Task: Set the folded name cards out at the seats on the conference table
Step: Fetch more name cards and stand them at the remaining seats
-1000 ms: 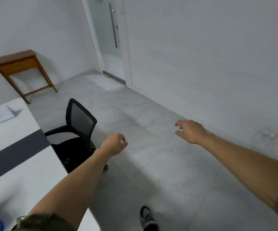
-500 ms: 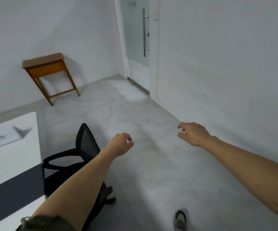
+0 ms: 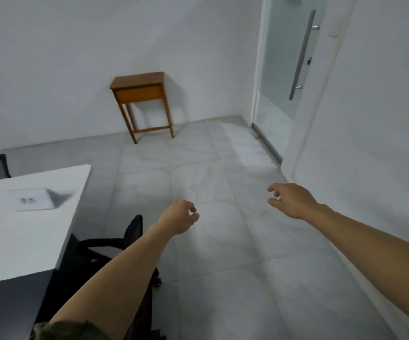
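While both arms are stretching out over the grey tiled floor [image 3: 223, 261], I'm seeing the left hand [image 3: 177, 218] hanging with fingers loosely curled and nothing in it, and the right hand [image 3: 290, 201] hovering just as slack and empty. One folded name card [image 3: 33, 200] is sitting on the white conference table [image 3: 14, 241] near its far corner, well apart from both hands. A black office chair [image 3: 134, 228] is sitting beside that table's edge, under my left forearm.
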